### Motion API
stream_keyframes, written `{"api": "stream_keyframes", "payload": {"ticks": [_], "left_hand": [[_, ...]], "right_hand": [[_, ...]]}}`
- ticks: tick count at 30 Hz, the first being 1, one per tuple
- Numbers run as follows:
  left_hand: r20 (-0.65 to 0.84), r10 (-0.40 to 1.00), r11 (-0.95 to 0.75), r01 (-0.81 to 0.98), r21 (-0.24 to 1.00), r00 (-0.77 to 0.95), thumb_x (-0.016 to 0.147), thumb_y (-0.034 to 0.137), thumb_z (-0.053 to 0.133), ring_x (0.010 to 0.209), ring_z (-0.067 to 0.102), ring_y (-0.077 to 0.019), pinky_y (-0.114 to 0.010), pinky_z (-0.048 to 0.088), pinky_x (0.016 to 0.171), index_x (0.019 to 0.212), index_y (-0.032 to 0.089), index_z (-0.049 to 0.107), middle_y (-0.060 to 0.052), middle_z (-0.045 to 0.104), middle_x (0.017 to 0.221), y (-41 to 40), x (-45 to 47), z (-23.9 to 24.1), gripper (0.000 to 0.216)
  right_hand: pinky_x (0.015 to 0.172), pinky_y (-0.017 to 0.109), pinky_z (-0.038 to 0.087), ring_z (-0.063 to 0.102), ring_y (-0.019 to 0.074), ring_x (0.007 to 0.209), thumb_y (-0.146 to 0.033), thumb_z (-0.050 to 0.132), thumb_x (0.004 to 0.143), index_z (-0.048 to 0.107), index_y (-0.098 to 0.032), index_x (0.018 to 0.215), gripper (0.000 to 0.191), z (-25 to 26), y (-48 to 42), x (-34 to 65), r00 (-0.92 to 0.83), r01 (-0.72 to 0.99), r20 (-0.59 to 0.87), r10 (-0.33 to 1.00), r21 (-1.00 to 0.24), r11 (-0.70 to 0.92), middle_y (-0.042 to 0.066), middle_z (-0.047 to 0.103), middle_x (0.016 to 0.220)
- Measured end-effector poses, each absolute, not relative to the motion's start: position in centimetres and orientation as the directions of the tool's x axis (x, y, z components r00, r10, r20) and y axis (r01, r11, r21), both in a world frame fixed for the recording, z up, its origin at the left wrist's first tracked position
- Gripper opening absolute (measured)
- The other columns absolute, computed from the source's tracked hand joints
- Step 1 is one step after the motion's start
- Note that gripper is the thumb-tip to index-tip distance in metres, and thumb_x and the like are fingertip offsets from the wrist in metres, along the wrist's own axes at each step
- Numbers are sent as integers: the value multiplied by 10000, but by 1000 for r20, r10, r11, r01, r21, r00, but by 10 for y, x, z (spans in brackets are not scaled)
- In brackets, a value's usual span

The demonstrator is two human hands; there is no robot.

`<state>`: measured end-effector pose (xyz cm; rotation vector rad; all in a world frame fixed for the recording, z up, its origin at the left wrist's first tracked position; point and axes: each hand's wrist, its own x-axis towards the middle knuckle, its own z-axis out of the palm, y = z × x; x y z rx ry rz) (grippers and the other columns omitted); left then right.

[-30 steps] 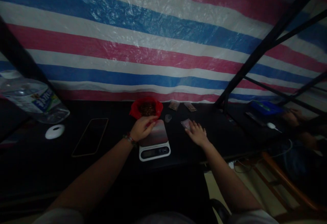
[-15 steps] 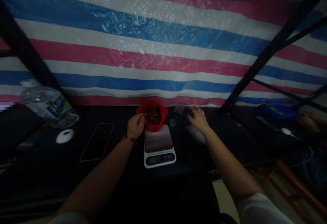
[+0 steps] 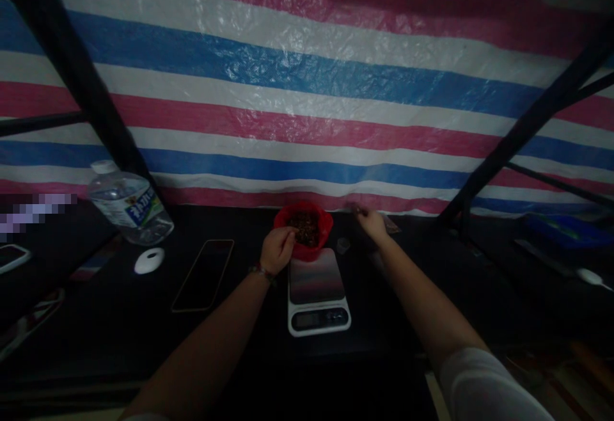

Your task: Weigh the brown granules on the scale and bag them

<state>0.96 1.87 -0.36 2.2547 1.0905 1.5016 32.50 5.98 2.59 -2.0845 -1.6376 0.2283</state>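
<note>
A red wavy-rimmed container, perhaps a plastic bag with its mouth spread, holds dark brown bits. My left hand is closed at its left edge, thumb and fingers pinched on the rim. Directly in front is a white kitchen scale with a metal plate, which the container's near side overlaps. My right hand is at the back of the table, fingers curled together; what they hold is too dark to make out. Beside that hand lies a small packet. A small clear cup stands between container and right forearm.
To the left are a phone, a white mouse-like object and a large clear bottle. A blue item lies far right. Black slanted posts flank the table, before a striped plastic sheet.
My right hand has gone from spread fingers to curled ones, near the back edge. A small packet now shows to its right. My left hand stays at the red rim. The view has turned slightly left.
</note>
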Motion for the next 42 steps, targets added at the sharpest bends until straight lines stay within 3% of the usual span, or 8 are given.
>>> {"api": "stream_keyframes", "payload": {"ticks": [3,7,10,14,18,21,29,42], "left_hand": [[673,717,-686,348,638,181,899,304,411,865,630,-181,-334,498,806,1066,149,614,-90,670,946,19,14,-5,305],[581,791,-596,34,802,191,879,375,475,738,624,-122,-284,525,675,1349,186,362,-150,548,1229,22,20,-6,519],[462,851,-448,-112,887,249,824,439,549,581,594,-91,-235,499,536,1285,168,422,-113,632,1043,24,21,-7,549],[339,923,-329,-79,941,185,763,457,615,482,556,-95,-223,471,485,914,134,592,0,618,630,25,19,-6,357],[313,944,-310,-45,950,105,765,417,619,506,587,-112,-221,479,491,820,135,591,-16,647,628,24,19,0,288],[336,923,-353,67,933,186,796,381,582,503,591,-111,-210,466,469,819,136,630,-33,675,675,20,19,6,251],[533,731,-679,372,633,427,823,229,503,663,608,-141,-244,475,617,765,165,652,-21,651,688,7,21,12,172],[612,676,-736,398,547,410,896,278,418,695,583,-146,-264,461,647,758,164,600,-44,625,740,5,20,11,255]], "right_hand": [[603,248,497,633,152,702,-377,386,859,563,-158,1102,372,43,45,305,345,369,159,925,-929,23,74,674,928],[455,185,438,545,92,526,-367,583,733,565,-213,1004,312,52,21,250,112,-131,177,978,-973,191,-13,630,766],[397,169,392,494,74,462,-354,617,713,570,-207,961,292,44,13,213,21,-242,173,985,-955,173,-36,591,690],[378,190,375,453,81,415,-390,562,769,547,-213,1096,372,30,9,192,68,-84,201,977,-975,207,-40,585,653],[637,274,507,606,155,770,-336,549,797,577,-211,1116,343,26,-4,195,259,345,524,811,-835,429,58,634,1005],[744,300,512,607,175,887,-286,551,813,655,-211,980,210,25,-16,194,61,520,646,761,-671,528,71,631,1031],[808,327,527,640,181,916,-273,578,827,665,-250,1051,241,24,-23,182,-195,532,584,788,-612,585,48,687,998],[932,335,479,578,171,1066,-107,534,749,598,-226,1173,445,19,-21,182,-265,519,631,729,-544,659,74,615,1138]]}}
